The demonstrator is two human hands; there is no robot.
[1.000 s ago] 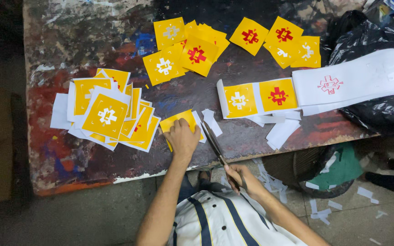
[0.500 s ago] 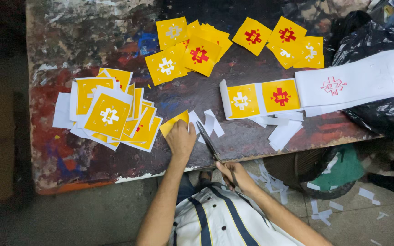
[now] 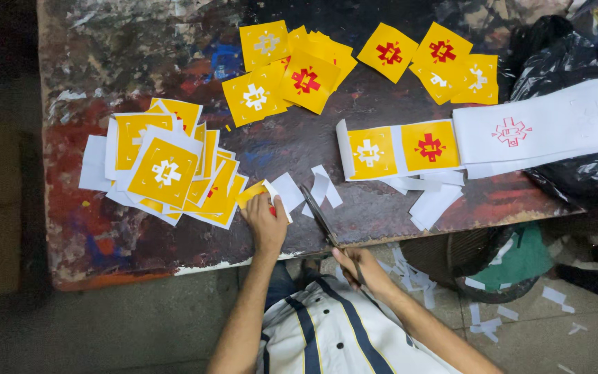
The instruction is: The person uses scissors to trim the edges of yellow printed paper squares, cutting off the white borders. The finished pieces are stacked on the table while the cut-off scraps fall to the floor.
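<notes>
Holding, head view: yellow sticker square [image 3: 256, 194] is pinched by left hand [image 3: 266, 220]; scissors [image 3: 327, 225] are gripped by right hand [image 3: 361, 266], blades parted.
Handling: judged thin, light, floppy paper, easily creased; best held at an edge.
Location: sticker under left fingertips, left of scissors.
Hidden: sticker mostly covered by hand; scissor handles unseen.

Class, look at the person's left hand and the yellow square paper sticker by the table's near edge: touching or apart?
Touching. The head view shows the left hand pressing down on the yellow square paper sticker, its fingers covering part of it.
</notes>
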